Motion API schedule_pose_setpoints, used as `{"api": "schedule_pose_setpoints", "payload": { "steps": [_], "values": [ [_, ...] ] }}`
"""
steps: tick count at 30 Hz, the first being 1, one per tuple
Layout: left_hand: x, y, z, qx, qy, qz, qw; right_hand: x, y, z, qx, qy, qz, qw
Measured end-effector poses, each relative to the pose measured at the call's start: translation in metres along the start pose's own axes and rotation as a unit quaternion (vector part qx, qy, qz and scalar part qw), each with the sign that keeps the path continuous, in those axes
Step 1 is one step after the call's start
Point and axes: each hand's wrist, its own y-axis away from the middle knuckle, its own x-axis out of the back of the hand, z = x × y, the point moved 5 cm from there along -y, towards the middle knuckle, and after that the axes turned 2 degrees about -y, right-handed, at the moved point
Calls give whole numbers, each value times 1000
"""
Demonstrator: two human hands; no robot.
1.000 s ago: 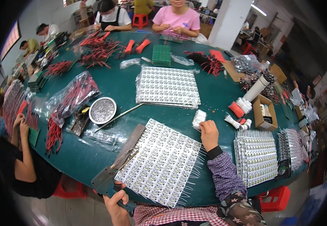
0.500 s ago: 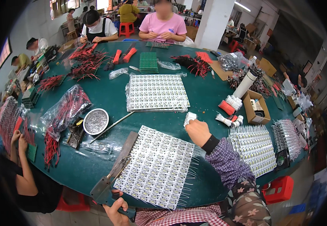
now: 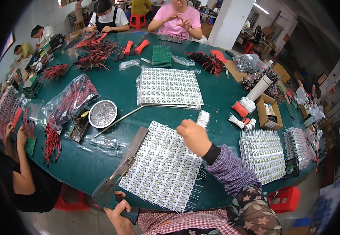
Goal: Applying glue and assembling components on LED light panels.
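Observation:
A white circuit board panel (image 3: pixel 164 166), covered with rows of small parts, lies tilted on the table in front of me. Thin white wires stick out along its right edge. My left hand (image 3: pixel 117 216) is closed around the grip of a dark green soldering gun (image 3: pixel 108 192), whose tip points toward the panel's left side. Along that side rests a flat dark metal bar (image 3: pixel 132 149). Above the panel's upper right part, my right hand (image 3: pixel 195 137) has its fingers pinched; whatever they hold is hidden. Just beyond it sits a bundle of short white wires (image 3: pixel 203 118).
More white panels lie in stacks ahead (image 3: pixel 170 87) and at right (image 3: pixel 262 154). At left are a bowl of metallic bits (image 3: pixel 102 114), a thin rod (image 3: pixel 119 121) and bagged red wires (image 3: pixel 70 100). A cardboard box (image 3: pixel 268 111) stands right. Co-workers sit around the table.
My right hand has moved left from the white wire bundle to over the panel. My left hand keeps its grip on the soldering gun. The whole view has shifted slightly.

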Motion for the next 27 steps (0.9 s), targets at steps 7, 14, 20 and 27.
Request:
{"api": "schedule_pose_setpoints", "payload": {
  "steps": [7,14,20,27],
  "values": [
    [13,-1,6,-24,-6,25,999,-25,-15,-91,57,-216,69,972],
    [22,1,7,-24,-9,38,999,-50,-2,-115,44,-272,60,959],
    [19,2,7,-24,-1,10,1000,-61,7,-120,41,-291,48,955],
    [7,7,11,-45,-27,28,998,-74,17,-119,48,-257,36,965]
  ]
}}
